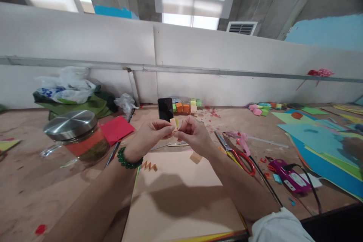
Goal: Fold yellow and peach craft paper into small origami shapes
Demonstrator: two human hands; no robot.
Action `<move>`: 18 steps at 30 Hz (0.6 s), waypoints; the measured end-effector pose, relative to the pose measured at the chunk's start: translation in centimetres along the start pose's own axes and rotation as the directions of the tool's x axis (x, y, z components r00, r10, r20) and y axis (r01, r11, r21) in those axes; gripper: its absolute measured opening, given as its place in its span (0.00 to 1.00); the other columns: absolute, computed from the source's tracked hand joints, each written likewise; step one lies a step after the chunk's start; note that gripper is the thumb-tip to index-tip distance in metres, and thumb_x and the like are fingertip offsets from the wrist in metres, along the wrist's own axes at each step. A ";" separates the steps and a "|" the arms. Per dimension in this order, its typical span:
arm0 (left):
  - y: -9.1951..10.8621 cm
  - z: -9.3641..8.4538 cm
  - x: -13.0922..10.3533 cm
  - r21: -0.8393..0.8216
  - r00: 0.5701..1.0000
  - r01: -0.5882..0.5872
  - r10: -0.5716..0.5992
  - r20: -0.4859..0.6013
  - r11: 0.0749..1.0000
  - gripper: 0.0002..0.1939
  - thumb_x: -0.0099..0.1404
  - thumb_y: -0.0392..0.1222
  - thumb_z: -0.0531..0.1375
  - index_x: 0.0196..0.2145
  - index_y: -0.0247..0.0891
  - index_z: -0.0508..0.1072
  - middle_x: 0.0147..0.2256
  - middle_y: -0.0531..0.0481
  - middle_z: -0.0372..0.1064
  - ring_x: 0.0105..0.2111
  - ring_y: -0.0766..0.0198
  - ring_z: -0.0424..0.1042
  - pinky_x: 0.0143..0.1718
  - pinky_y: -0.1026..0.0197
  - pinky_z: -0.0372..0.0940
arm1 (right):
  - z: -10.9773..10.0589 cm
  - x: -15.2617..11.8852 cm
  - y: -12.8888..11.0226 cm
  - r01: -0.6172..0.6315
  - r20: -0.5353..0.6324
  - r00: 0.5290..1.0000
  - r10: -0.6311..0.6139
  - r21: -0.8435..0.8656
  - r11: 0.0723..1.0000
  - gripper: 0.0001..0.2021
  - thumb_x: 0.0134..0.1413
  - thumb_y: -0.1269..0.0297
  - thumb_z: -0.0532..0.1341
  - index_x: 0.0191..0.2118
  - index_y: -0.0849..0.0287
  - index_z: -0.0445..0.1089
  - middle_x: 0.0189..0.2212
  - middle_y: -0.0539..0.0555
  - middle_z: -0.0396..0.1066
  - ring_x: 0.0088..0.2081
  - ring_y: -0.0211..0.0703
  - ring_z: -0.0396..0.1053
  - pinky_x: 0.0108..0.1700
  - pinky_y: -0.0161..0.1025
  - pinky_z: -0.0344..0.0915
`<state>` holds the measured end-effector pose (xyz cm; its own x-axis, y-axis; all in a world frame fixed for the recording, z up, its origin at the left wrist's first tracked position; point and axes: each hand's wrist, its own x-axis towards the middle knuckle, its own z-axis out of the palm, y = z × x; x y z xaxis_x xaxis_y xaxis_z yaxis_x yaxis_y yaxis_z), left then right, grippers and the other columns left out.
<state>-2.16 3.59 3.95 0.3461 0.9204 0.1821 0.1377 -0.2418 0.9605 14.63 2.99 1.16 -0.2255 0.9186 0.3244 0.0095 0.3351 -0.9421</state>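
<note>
Above the far end of a stack of peach paper [181,211], my two hands meet fingertip to fingertip. Between the thumb and fingers of my left hand [151,136] is a small peach paper piece [173,122], with a bit of yellow-green beside it. My right hand [195,136] pinches the same piece from the other side; its lower part is hidden by the fingers. A zigzag-folded orange paper strip [149,166] lies on the stack near my left wrist. Under my right wrist rests a small peach paper shape [196,157].
Behind the hands stand a phone [165,109] and small folded paper cubes [185,107]. Left is a lidded glass jar [82,140] and red paper [117,130]. Right lie scissors [241,159], a pink glue gun [241,141], a purple corded device [293,177] and coloured sheets [309,132]; someone's hand [353,147] shows there.
</note>
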 end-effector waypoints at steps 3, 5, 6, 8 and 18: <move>-0.3 -0.1 0.0 0.022 1.000 0.000 0.000 0.010 1.000 0.13 0.50 0.50 0.66 0.23 0.36 0.77 0.21 0.51 0.69 0.23 0.67 0.63 0.24 0.65 0.59 | 0.0 0.0 0.0 0.002 -0.003 1.000 -0.002 0.010 1.000 0.24 0.38 0.49 0.71 0.25 0.55 0.55 0.16 0.41 0.61 0.19 0.33 0.63 0.23 0.34 0.65; -0.4 -0.1 0.1 0.007 1.000 0.003 -0.003 0.021 1.000 0.13 0.50 0.50 0.66 0.23 0.36 0.77 0.22 0.51 0.70 0.23 0.67 0.63 0.25 0.65 0.59 | 0.0 0.1 0.0 0.002 0.002 1.000 -0.002 0.028 1.000 0.24 0.38 0.50 0.72 0.25 0.55 0.55 0.16 0.41 0.60 0.20 0.33 0.64 0.24 0.34 0.66; -0.4 -0.1 0.1 -0.009 1.000 0.006 -0.006 0.022 1.000 0.13 0.50 0.51 0.66 0.23 0.36 0.77 0.22 0.51 0.70 0.23 0.67 0.64 0.25 0.65 0.60 | 0.0 0.1 0.0 0.000 0.006 1.000 -0.001 0.042 0.999 0.24 0.38 0.51 0.72 0.25 0.55 0.55 0.17 0.41 0.61 0.20 0.33 0.64 0.25 0.35 0.67; -0.3 -0.2 0.2 -0.033 1.000 0.016 -0.016 0.025 0.999 0.14 0.49 0.51 0.67 0.23 0.36 0.78 0.22 0.51 0.71 0.23 0.67 0.64 0.26 0.65 0.60 | 0.0 0.1 0.0 -0.003 0.018 1.000 0.002 0.073 0.997 0.24 0.38 0.51 0.72 0.25 0.55 0.55 0.18 0.41 0.62 0.21 0.34 0.66 0.27 0.36 0.69; -0.7 0.3 0.4 0.010 1.000 -0.029 0.029 0.003 1.000 0.17 0.50 0.54 0.65 0.22 0.36 0.75 0.20 0.52 0.68 0.21 0.68 0.61 0.23 0.66 0.57 | 0.1 0.0 0.3 0.002 0.045 0.999 -0.006 0.088 0.996 0.22 0.41 0.51 0.70 0.27 0.54 0.56 0.21 0.43 0.63 0.26 0.37 0.69 0.34 0.40 0.73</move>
<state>-1.86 4.07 3.35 0.3532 0.9118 0.2095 0.1368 -0.2719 0.9526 14.52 3.08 0.90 -0.2693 0.9061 0.3264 -0.0771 0.3175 -0.9451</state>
